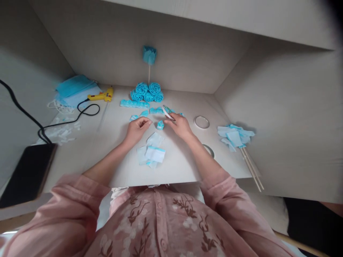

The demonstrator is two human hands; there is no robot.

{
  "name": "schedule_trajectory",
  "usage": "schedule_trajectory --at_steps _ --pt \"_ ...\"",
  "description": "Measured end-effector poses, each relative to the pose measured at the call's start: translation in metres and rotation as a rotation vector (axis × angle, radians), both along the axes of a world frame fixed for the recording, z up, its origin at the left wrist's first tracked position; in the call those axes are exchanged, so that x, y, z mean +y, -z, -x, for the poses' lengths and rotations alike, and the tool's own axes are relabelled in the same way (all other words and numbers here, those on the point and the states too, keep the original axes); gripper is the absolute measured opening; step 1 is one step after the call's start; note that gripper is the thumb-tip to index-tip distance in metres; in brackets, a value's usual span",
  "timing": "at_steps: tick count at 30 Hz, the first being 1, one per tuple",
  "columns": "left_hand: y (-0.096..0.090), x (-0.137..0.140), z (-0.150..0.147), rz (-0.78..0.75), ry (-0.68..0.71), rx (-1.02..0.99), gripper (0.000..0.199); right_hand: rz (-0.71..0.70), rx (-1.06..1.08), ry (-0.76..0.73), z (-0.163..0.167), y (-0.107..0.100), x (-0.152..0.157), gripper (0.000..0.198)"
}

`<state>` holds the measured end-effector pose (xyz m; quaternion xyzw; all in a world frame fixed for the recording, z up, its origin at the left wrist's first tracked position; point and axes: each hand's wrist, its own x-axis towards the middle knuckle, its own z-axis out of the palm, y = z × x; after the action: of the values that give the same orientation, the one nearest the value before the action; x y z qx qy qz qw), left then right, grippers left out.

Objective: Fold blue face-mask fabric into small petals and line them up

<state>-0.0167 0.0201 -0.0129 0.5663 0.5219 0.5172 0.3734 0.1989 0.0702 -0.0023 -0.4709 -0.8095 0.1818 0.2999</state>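
A small bud of rolled blue sheet material (pixel 160 125) sits on the pale grey tabletop (pixel 184 166), between the fingertips of both hands and seemingly touched by neither. The left hand (pixel 138 127) is just beside it, its fingertips drawn narrowly together; whether they pinch a thin strip, I cannot tell. The right hand (pixel 180 125) grasps a narrow white tape roll (pixel 168 114), tilted up on its rim, and a lower digit of that hand points towards the bud.

Directly behind the hands lie small folded blue pieces (pixel 155 110) in a loose row, with a pleated blue strip (pixel 134 104) further back, so the room beyond the fingertips is narrow. Nearer the body, overlapping white and light blue sheet pieces (pixel 155 154) lie between the forearms, some way from the front edge. Pale surface shows on the outer side of each hand: rightward as far as a thin silvery ring (pixel 201 127), leftward towards scattered white scraps (pixel 64 130).

At the back, bunched blue rosettes (pixel 149 92) stand before a blue flower on a stick (pixel 149 55), close to the rear wall. A yellow glue gun (pixel 102 96) lies back left; right, a bundle of blue-and-white petals (pixel 235 136) has wooden sticks (pixel 250 167) reaching past the front edge.
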Motion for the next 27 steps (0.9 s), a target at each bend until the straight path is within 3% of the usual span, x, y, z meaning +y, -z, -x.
schedule_trajectory --at_steps 3,9,14,18,21,24,27 --pt "-0.007 -0.008 -0.001 -0.141 -0.023 0.081 0.029 -0.153 -0.087 -0.070 0.000 -0.005 -0.009 0.032" --pt "-0.018 -0.017 -0.001 -0.365 0.096 0.317 0.037 -0.260 -0.083 -0.323 0.005 -0.009 -0.024 0.039" --pt "-0.012 -0.011 -0.001 -0.311 0.155 0.339 0.025 -0.293 -0.087 -0.348 0.007 -0.014 -0.027 0.036" --pt "-0.008 -0.006 0.000 -0.210 0.089 0.188 0.016 -0.329 -0.144 -0.164 -0.017 -0.034 -0.039 0.036" --pt "-0.008 -0.004 0.001 -0.045 0.042 -0.057 0.015 -0.250 -0.326 0.014 -0.056 -0.042 -0.064 0.033" --pt "-0.009 -0.004 0.002 0.057 0.081 -0.287 0.020 -0.148 -0.561 0.200 -0.097 -0.031 -0.099 0.030" --pt "-0.011 -0.005 0.001 0.136 0.155 -0.456 0.026 -0.070 -0.673 0.220 -0.118 -0.009 -0.132 0.032"
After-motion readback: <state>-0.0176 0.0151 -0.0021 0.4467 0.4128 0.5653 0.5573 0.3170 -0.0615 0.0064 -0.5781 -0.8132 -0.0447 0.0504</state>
